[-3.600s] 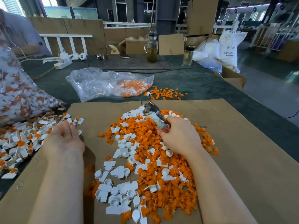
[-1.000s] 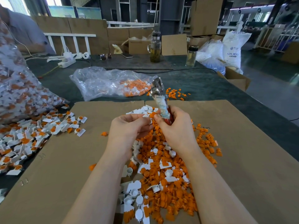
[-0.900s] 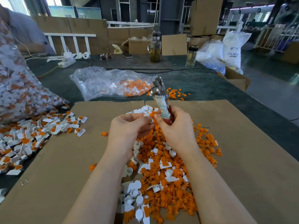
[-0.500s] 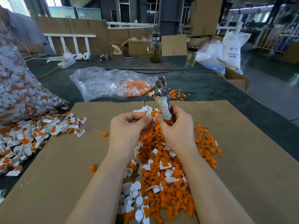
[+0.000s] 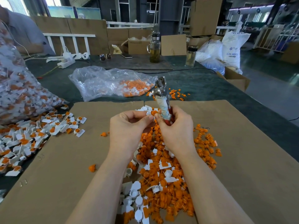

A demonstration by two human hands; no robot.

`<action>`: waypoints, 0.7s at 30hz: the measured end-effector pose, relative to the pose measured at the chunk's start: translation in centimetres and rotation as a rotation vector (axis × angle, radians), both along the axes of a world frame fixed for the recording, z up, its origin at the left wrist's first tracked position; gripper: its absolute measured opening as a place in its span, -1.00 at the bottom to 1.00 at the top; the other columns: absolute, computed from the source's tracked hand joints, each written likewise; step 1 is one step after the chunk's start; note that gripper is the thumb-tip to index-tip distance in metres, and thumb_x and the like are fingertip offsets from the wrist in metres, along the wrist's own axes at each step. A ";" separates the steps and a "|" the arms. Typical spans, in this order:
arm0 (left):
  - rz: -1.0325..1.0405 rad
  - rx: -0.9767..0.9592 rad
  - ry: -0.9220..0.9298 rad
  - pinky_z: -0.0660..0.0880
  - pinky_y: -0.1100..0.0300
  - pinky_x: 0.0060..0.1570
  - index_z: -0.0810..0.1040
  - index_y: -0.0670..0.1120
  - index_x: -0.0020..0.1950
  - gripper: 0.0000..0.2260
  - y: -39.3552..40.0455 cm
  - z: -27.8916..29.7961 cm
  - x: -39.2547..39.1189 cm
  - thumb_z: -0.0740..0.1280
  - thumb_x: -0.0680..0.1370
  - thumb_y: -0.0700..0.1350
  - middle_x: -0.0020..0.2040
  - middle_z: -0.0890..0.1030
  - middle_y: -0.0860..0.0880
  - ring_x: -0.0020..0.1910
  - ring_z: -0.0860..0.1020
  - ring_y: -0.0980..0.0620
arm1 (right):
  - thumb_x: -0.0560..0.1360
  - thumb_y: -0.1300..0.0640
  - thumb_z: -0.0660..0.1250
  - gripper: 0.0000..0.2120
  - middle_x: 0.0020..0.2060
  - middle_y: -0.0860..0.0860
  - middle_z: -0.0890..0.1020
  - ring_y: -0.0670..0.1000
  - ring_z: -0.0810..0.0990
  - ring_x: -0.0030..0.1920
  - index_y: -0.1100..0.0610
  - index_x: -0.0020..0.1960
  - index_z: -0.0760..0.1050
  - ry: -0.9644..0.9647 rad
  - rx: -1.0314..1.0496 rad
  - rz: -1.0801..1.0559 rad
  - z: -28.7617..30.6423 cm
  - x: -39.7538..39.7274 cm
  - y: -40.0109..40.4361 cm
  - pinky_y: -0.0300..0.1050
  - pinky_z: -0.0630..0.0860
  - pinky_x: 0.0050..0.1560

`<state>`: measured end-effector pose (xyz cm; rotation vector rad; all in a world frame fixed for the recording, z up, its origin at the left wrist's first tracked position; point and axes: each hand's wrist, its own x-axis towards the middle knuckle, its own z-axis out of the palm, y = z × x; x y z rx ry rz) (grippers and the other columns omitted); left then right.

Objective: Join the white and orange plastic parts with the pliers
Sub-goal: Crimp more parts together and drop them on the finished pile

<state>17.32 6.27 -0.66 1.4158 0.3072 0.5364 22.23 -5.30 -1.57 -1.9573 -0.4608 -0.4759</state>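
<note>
Orange and white are met at the fingertips: an orange plastic part (image 5: 153, 112) is pinched against a white plastic part (image 5: 148, 113) between the two hands, held raised above the loose pile (image 5: 163, 172) of the same pieces that lies under and behind the wrists on the cardboard sheet (image 5: 242, 159). The left hand (image 5: 127, 126) is curled round the white part, thumb and forefinger closed on it. The right hand (image 5: 176, 131) is wrapped round the handles of the pliers (image 5: 161, 97), whose cloth-bound grip and metal head are pointed up and away from the fingers, while its thumb and forefinger tips are brought to the orange part. How wide the plier jaws stand cannot be told from this view.

The step in hand is judged to be the seating of the orange part into the white one by finger, before any squeeze. For the next move, the mated pair would have to be carried to the plier head, or the pliers turned down to it, and the handles pressed so the two are snapped home. Finished pieces (image 5: 48, 130) are heaped to the left of the left hand on the bench (image 5: 202, 84), with a clear bag (image 5: 110, 81) of parts beyond the pliers
</note>
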 end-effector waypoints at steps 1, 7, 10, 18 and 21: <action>0.009 0.013 0.005 0.61 0.25 -0.27 0.69 -0.17 -0.13 -0.90 0.0 0.0 0.0 0.54 0.40 -0.26 -0.28 0.71 -0.10 -0.25 0.71 -0.04 | 0.47 0.08 0.45 -0.87 -0.27 -0.16 0.58 -0.11 0.57 -0.25 0.00 -0.04 0.51 -0.008 -0.010 -0.003 0.0 0.0 0.0 -0.10 0.56 -0.23; 0.042 0.088 0.012 0.65 0.17 -0.20 0.69 -0.08 -0.18 -0.89 0.1 -0.1 0.1 0.55 0.39 -0.25 -0.29 0.71 -0.07 -0.25 0.71 -0.02 | 0.47 0.09 0.46 -0.83 -0.32 -0.20 0.53 -0.10 0.56 -0.28 -0.04 -0.10 0.45 -0.040 -0.030 -0.016 0.1 -0.1 0.0 -0.11 0.53 -0.27; 0.051 0.112 0.017 0.65 0.08 -0.13 0.69 -0.05 -0.20 -0.88 0.0 -0.1 0.1 0.57 0.38 -0.24 -0.28 0.71 -0.06 -0.22 0.71 -0.05 | 0.46 0.10 0.46 -0.86 -0.27 -0.16 0.57 -0.08 0.58 -0.23 0.00 -0.07 0.50 -0.025 -0.031 -0.005 0.1 0.0 0.0 -0.03 0.57 -0.21; 0.034 0.044 -0.015 0.62 0.19 -0.21 0.70 -0.12 -0.15 -0.91 0.0 -0.3 0.2 0.56 0.39 -0.25 -0.26 0.71 -0.09 -0.22 0.71 -0.06 | 0.47 0.10 0.46 -0.87 -0.28 -0.17 0.57 -0.13 0.55 -0.25 0.04 -0.02 0.54 0.015 0.000 0.022 -0.1 0.3 0.0 -0.15 0.51 -0.24; 0.036 0.030 -0.026 0.61 0.22 -0.23 0.70 -0.10 -0.17 -0.91 0.0 -0.3 0.2 0.55 0.40 -0.25 -0.26 0.71 -0.08 -0.22 0.71 -0.06 | 0.48 0.11 0.45 -0.83 -0.19 -0.09 0.64 -0.08 0.61 -0.15 0.07 0.05 0.57 0.042 0.012 0.041 -0.1 0.3 0.2 0.01 0.60 -0.12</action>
